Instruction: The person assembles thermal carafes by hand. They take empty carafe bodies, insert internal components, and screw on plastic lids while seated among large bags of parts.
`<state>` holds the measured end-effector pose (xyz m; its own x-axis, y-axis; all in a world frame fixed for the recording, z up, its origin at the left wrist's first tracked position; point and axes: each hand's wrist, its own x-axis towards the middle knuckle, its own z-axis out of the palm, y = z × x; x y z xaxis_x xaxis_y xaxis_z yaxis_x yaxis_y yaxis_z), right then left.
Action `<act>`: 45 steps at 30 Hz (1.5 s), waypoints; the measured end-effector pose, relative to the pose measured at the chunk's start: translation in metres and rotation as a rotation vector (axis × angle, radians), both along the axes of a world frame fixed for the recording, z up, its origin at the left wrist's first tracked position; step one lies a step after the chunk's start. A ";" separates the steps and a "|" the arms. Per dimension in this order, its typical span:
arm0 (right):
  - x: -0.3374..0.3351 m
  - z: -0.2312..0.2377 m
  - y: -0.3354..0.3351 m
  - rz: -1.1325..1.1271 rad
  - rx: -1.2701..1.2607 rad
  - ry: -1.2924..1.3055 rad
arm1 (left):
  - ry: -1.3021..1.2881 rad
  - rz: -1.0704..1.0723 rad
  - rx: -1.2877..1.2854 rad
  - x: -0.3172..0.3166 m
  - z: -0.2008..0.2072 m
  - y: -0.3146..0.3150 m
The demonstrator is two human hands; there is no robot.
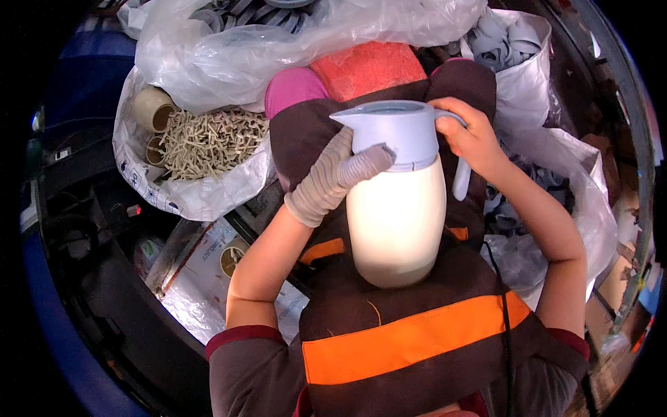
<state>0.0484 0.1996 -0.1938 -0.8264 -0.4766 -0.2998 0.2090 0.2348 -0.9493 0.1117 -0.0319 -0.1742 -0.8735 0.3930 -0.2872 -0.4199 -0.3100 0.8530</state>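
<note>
A thermos jug stands upright against my lap, with a cream body [396,222] and a light blue-grey spouted collar [394,135]. Its spout points to the left, and its handle [460,177] hangs on the right side. My left hand [333,174], in a striped grey glove, is wrapped round the collar from the left, thumb across the front. The bare right hand [472,135] grips the top of the handle, fingers curled over it. Part of the left fingers is hidden behind the jug.
At the left, a white sack [201,201] holds many short beige pieces [215,142] and cream cylindrical parts [154,109]. Clear plastic bags [306,42] lie ahead. Grey-blue parts [504,42] fill a sack at the far right. A red block [368,69] sits beyond my knees.
</note>
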 end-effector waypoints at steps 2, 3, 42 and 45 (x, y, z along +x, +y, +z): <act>-0.002 -0.006 -0.004 0.004 0.010 0.001 | -0.046 -0.002 0.043 -0.002 -0.005 -0.004; -0.005 -0.006 -0.009 0.012 0.013 0.016 | -0.065 -0.003 0.068 -0.003 -0.007 -0.006; -0.075 0.082 0.039 -0.176 0.097 0.474 | 0.594 -0.310 -1.546 0.027 -0.063 0.041; -0.063 0.062 -0.005 -0.116 0.174 0.428 | 0.533 -0.441 -1.472 0.024 -0.063 0.037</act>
<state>-0.0146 0.1942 -0.1322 -0.9378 -0.3471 0.0121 -0.1583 0.3962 -0.9044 0.1354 0.0046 -0.2367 -0.8919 0.3003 -0.3382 0.1736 0.9178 0.3570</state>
